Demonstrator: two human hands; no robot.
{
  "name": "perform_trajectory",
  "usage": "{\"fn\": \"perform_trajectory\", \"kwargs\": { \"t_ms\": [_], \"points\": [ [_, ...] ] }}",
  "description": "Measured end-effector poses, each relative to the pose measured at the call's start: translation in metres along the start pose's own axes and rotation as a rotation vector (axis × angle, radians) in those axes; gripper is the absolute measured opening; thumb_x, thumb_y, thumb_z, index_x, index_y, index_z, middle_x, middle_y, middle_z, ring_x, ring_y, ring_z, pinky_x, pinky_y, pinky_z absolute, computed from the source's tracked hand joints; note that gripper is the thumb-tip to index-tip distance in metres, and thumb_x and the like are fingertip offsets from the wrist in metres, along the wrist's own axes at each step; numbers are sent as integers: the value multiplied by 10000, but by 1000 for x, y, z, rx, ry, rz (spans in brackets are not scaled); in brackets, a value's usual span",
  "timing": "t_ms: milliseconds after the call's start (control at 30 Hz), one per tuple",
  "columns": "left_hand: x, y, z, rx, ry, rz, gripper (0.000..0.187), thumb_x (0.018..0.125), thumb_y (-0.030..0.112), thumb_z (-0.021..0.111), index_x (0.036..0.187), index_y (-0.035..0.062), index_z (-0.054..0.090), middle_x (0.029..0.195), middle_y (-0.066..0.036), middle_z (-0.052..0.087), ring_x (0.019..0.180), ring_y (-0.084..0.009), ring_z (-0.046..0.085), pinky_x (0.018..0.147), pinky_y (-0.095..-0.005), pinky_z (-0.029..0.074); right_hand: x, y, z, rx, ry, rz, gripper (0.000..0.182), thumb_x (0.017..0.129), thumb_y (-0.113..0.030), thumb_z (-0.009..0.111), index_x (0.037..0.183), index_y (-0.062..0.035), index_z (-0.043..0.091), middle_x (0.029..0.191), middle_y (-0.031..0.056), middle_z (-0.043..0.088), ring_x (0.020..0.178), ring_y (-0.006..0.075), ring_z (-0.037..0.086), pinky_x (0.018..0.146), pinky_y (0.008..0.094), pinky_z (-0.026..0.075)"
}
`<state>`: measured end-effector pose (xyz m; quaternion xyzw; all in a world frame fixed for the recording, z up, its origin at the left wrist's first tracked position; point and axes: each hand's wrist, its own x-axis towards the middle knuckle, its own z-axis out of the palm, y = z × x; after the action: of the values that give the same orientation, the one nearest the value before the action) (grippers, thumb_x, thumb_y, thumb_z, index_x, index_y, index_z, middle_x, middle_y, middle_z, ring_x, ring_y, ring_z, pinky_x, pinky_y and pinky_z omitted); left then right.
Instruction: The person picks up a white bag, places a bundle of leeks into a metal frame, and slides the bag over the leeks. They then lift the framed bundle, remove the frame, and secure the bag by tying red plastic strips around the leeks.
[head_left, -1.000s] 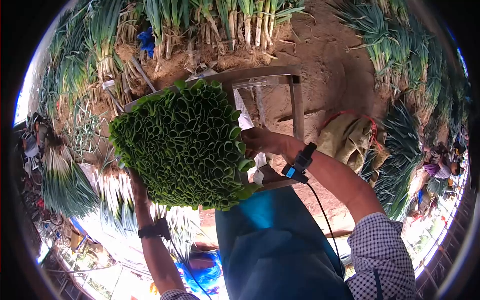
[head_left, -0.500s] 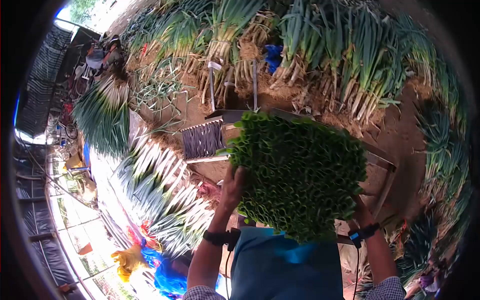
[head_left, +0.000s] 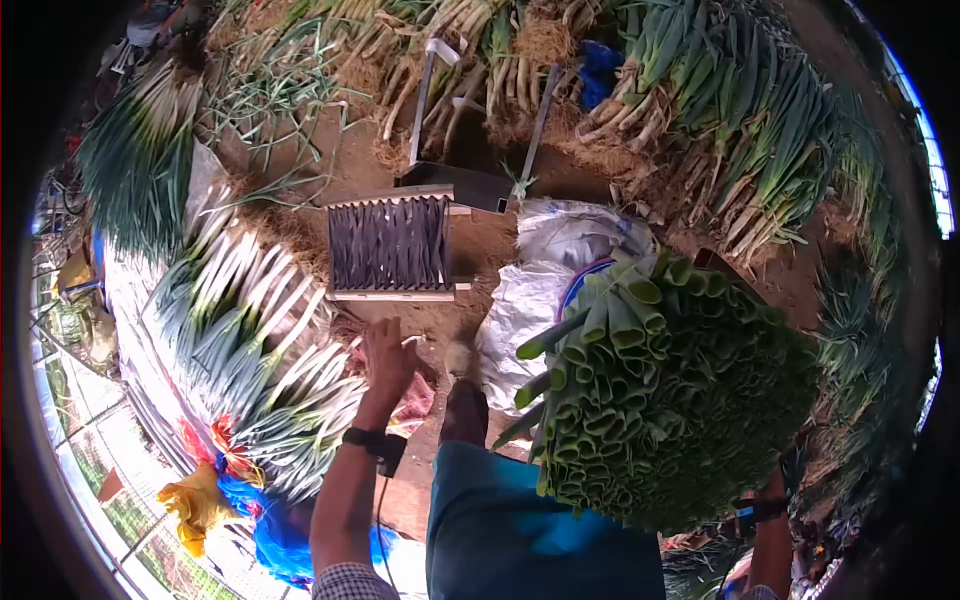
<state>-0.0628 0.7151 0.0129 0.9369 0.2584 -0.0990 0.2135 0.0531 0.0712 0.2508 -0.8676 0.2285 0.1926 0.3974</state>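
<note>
- Head view: a big, dense bundle of green stalks (head_left: 680, 410) is carried in front of the body, right of the middle, its hollow cut ends turned up to the camera!
- The right hand (head_left: 769, 489) is mostly hidden behind the bundle's lower right edge; how its grip is set cannot be told.
- The left hand (head_left: 390, 358) is held away from the bundle, nothing in its grasp, fingers loosely bent.
- Beyond the left hand, a frame strung with dark strips (head_left: 388, 245) is seen on the soil, and past that an angled metal stand (head_left: 485, 187).
- White sacking (head_left: 515, 300) is partly covered from view by the bundle, with a bluish rim (head_left: 583, 283) peeping out beside it.
- Between bundle and left hand, a foot (head_left: 458, 360) is planted on the ground; a reddish net (head_left: 415, 400) is spread near it.
- To the left, pale-stemmed leeks (head_left: 270, 330) are laid in a long row; blue plastic (head_left: 285, 545) and a yellow bag (head_left: 193, 508) are bunched at its near end.
- Across the back, more leeks (head_left: 740, 130) are heaped, roots showing.
</note>
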Motion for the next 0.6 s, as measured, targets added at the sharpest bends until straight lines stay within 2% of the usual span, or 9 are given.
{"fn": "perform_trajectory", "kwargs": {
  "t_ms": [33,133,200,300,400,433,600],
  "points": [
    [17,-3,5,138,-64,-20,677,739,160,730,1328,19,428,1332,-199,428,1248,-379,375,1020,-512,309,1,1,0,-5,18,7,589,928,-63,540,1466,-77,302,1428,81,436,1282,206,448,1046,342,396],
    [63,-13,32,412,-52,115,774,715,173,749,1378,26,376,1349,-184,420,1289,-374,356,1081,-521,260,2,4,-1,-21,68,29,583,931,-68,536,1465,-78,303,1424,81,438,1279,205,450,1042,340,398],
    [87,-27,58,371,-85,180,668,761,162,711,1340,29,404,1326,-193,428,1273,-387,368,1056,-532,287,4,5,-1,-22,95,32,579,933,-72,533,1465,-79,305,1422,80,440,1276,204,451,1039,340,398],
    [102,-32,87,405,66,144,491,825,148,644,1262,42,448,1260,-194,460,1241,-388,399,1010,-527,327,7,6,-1,-23,123,25,574,935,-77,529,1464,-80,306,1419,79,443,1273,203,453,1035,339,399],
    [108,-26,88,419,80,124,336,867,140,586,1173,55,476,1173,-184,487,1201,-384,431,970,-511,352,6,7,-4,-16,149,12,568,938,-82,524,1463,-81,308,1416,79,446,1269,202,455,1030,337,401],
    [110,-28,89,455,124,184,282,861,154,599,1114,69,508,1110,-168,506,1150,-367,462,937,-498,363,7,8,-3,-13,154,5,566,939,-84,523,1463,-81,309,1415,79,447,1268,201,455,1029,337,401],
    [107,-33,77,356,158,264,220,847,121,594,1057,75,543,1056,-164,516,1056,-351,483,904,-478,366,5,9,-3,2,182,-21,557,943,-93,516,1462,-83,312,1409,77,451,1262,199,459,1022,335,403]
  ]
}}
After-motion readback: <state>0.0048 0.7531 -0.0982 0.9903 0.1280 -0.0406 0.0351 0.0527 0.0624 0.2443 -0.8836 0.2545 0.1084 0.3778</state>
